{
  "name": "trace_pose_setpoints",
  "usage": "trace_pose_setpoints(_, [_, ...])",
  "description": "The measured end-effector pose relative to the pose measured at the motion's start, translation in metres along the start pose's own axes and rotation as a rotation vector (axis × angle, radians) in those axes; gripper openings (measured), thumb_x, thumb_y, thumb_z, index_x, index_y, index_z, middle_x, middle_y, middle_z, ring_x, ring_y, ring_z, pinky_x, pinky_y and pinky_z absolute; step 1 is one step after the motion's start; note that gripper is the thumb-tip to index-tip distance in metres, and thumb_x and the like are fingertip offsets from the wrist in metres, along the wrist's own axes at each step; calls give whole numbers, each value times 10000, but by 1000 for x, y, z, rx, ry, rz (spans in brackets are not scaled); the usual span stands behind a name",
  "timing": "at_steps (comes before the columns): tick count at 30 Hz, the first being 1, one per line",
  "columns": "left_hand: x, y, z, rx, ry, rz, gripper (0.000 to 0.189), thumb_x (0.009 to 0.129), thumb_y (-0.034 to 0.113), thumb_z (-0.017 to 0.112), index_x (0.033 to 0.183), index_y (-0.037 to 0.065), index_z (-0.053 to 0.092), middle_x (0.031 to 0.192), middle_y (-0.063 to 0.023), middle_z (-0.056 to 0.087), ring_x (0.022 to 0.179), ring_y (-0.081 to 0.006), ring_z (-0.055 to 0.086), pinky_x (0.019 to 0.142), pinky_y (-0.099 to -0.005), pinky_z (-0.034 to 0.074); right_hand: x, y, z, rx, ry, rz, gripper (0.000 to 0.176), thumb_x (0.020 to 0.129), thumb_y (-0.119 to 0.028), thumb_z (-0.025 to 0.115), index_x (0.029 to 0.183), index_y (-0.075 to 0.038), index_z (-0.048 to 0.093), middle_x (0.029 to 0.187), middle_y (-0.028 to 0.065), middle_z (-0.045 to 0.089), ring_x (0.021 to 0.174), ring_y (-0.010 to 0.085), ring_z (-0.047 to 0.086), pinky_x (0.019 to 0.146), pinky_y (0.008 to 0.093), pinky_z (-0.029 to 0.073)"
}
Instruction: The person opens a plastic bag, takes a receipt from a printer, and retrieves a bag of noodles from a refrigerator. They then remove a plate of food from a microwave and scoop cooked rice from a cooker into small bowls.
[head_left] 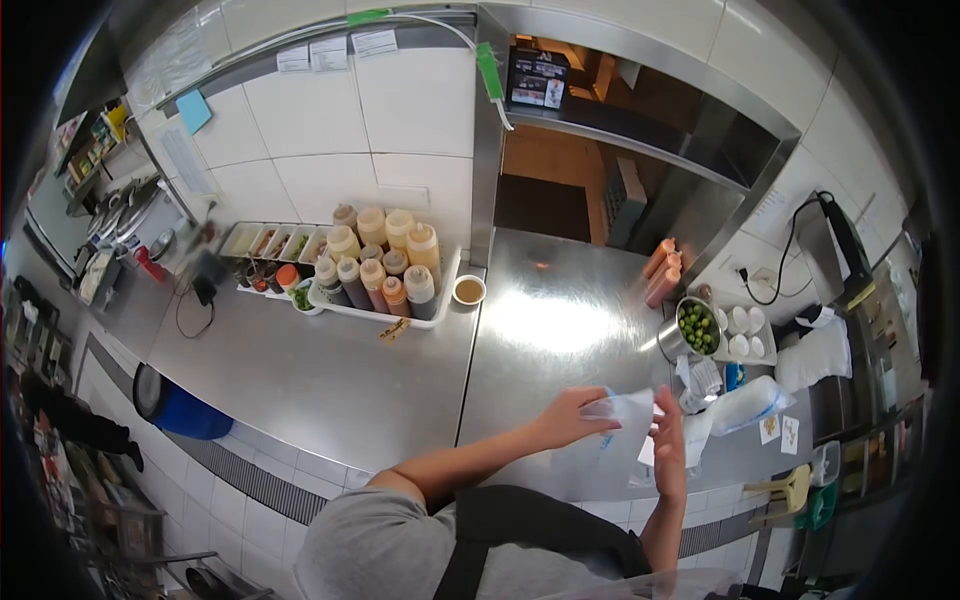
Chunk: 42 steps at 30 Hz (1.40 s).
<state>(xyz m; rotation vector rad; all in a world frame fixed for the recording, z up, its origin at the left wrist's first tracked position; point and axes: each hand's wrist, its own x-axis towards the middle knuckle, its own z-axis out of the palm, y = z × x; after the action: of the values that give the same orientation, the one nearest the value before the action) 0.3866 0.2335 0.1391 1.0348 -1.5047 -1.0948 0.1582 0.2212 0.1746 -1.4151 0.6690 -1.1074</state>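
A clear, thin plastic bag (628, 412) is stretched between my two hands above the steel counter. My left hand (572, 416) pinches its left side, with the fingers pointing right. On the other side my right hand (668, 438) is raised with bent fingers at the bag's edge. The lower part of the bag hangs down and is hard to make out against the metal. Right of my right hand lie a crumpled clear plastic wrap (702, 382) and a white plastic roll or pack (745, 405).
A white tray (435, 322) of squeeze bottles (395, 265) stands at the wall, beside a cup of brown sauce (468, 291). To the right are a metal pot of green limes (698, 328), white cups (745, 322) and orange bottles (662, 272). A blue bin (190, 410) stands below the counter.
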Motion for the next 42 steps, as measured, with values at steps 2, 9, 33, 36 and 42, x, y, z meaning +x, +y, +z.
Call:
trace_pose_setpoints(2, [-6, -1, -3, -30, 129, -24, 299, 822, 186, 808, 1037, 24, 677, 923, -84, 716, 845, -150, 660, 779, -311, 518, 0, 1, 4, -449, -197, 0, 761, 805, -304, 818, 1418, -29, 459, 1292, 118, 588, 1051, 142, 571, 886, 293, 464])
trace_pose_setpoints(9, [-15, 5, -20, -359, 346, -49, 258, 863, 82, 755, 1085, -12, 662, 943, -68, 719, 867, -122, 680, 758, -289, 562, -7, 46, -19, -255, -93, 424, 482, 746, -84, 822, 1183, -6, 633, 953, 58, 707, 904, 152, 669, 836, 294, 523])
trace_pose_setpoints(33, [-17, -16, -105, -380, 601, -122, 96, 928, 55, 688, 918, 26, 597, 900, -68, 679, 848, -175, 688, 731, -323, 590, 43, 100, -12, 301, 414, 418, 40, 921, -79, 702, 890, -73, 677, 894, 31, 699, 832, 151, 663, 744, 333, 552])
trace_pose_setpoints(36, [-17, -23, -112, -703, 840, -318, 76, 955, 64, 628, 895, 34, 591, 864, -57, 667, 860, -185, 689, 703, -322, 587, 44, 105, -14, 285, 393, 444, 48, 921, -98, 709, 891, -80, 676, 874, 23, 693, 805, 143, 650, 718, 326, 531])
trace_pose_setpoints(42, [-27, -8, -128, -621, 539, 36, 126, 899, 17, 568, 1018, 54, 583, 1110, -127, 624, 866, -198, 689, 734, -329, 566, 42, 97, -16, 313, 475, 425, 57, 945, -143, 688, 913, -96, 681, 836, -6, 678, 782, 130, 638, 697, 319, 508])
